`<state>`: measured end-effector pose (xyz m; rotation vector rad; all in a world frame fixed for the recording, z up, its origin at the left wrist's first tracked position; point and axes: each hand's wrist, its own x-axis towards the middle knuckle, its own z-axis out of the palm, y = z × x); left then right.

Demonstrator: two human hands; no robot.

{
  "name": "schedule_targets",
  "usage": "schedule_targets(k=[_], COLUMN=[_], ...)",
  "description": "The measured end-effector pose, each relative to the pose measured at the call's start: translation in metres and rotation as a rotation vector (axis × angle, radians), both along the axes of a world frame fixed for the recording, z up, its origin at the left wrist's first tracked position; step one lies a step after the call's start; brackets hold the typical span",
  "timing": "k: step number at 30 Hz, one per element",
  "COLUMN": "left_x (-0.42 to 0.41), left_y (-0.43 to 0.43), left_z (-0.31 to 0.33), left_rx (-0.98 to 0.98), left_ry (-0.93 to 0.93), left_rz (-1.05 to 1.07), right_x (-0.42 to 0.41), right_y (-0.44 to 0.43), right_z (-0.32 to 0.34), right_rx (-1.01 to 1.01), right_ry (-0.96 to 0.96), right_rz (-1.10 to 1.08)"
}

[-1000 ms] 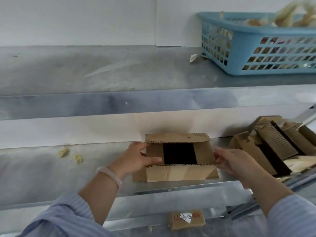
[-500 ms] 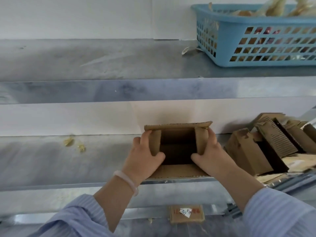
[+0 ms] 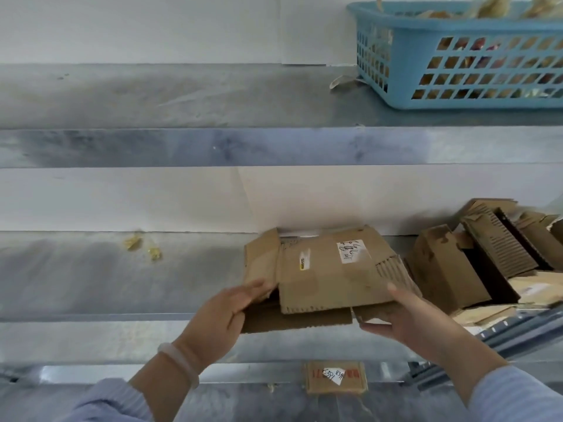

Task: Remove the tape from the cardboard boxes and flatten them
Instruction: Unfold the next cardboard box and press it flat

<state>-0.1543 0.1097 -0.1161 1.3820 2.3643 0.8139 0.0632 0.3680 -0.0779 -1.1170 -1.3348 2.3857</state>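
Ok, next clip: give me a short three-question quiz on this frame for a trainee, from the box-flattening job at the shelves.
1. True or false: the held cardboard box stands upright with its flaps open.
2. Where is the blue basket? A) on the upper shelf, at the right; B) on the lower shelf, at the left; C) on the floor.
3. Fill in: the right hand pinches the box's near right corner, fingers beneath and thumb on ___.

Key: 1 false, it lies flattened; 2 A; 3 top.
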Motion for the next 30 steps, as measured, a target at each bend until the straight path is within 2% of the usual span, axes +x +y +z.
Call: schedule_targets(k=[1,2,3,4,7,9,12,16,19,21,23,26,28,30], left_x=[0.004,0.006,0.007,0.006,0.000,-0.005,-0.005,-0.002,0.002,0.000,-0.006,-0.018,-0.028,-0.036], left_y=[0.000,0.002,0.005,0.008,0.015,0.018,0.029,0.068,0.083,0.080,0.076,0.079,0.087,0.095], left_z=[-0.004,-0.006,-0.007,-0.008,-0.013,-0.019,-0.027,-0.036,-0.055,-0.069,-0.076,-0.078,-0.078,-0.077], left_rx=[-0.057,-0.101,-0.124,-0.138,-0.177,-0.245,-0.285,-0.436,-0.546,-0.550,-0.513,-0.493,-0.494,-0.489], left_ry=[0.032,0.057,0.070,0.076,0.074,0.003,-0.056,0.246,0.304,0.316,0.331,0.351,0.357,0.365], left_rz=[-0.038,-0.057,-0.070,-0.081,-0.139,-0.183,-0.149,-0.070,-0.075,-0.075,-0.066,-0.049,-0.026,-0.003], right_x=[-0.003,-0.005,-0.009,-0.011,-0.013,-0.009,-0.003,-0.007,-0.015,-0.020,-0.026,-0.047,-0.071,-0.095], right_y=[0.001,0.000,-0.002,-0.001,0.000,0.004,0.010,0.012,0.014,0.018,0.022,0.019,0.020,0.025], right_z=[-0.003,0.000,0.003,0.000,-0.013,-0.024,-0.044,-0.059,-0.064,-0.063,-0.063,-0.067,-0.074,-0.084], right_rx=[-0.269,-0.367,-0.331,-0.152,0.119,0.283,0.379,0.513,0.549,0.720,1.024,1.431,1.528,1.566], right_ry=[0.090,0.113,0.071,-0.017,-0.199,-0.337,-0.499,-0.724,-0.803,-0.891,-0.949,-0.823,-0.703,-0.665], right_rz=[-0.153,-0.165,-0.114,-0.125,-0.299,-0.283,-0.169,0.117,0.274,0.393,0.466,0.616,0.777,0.866])
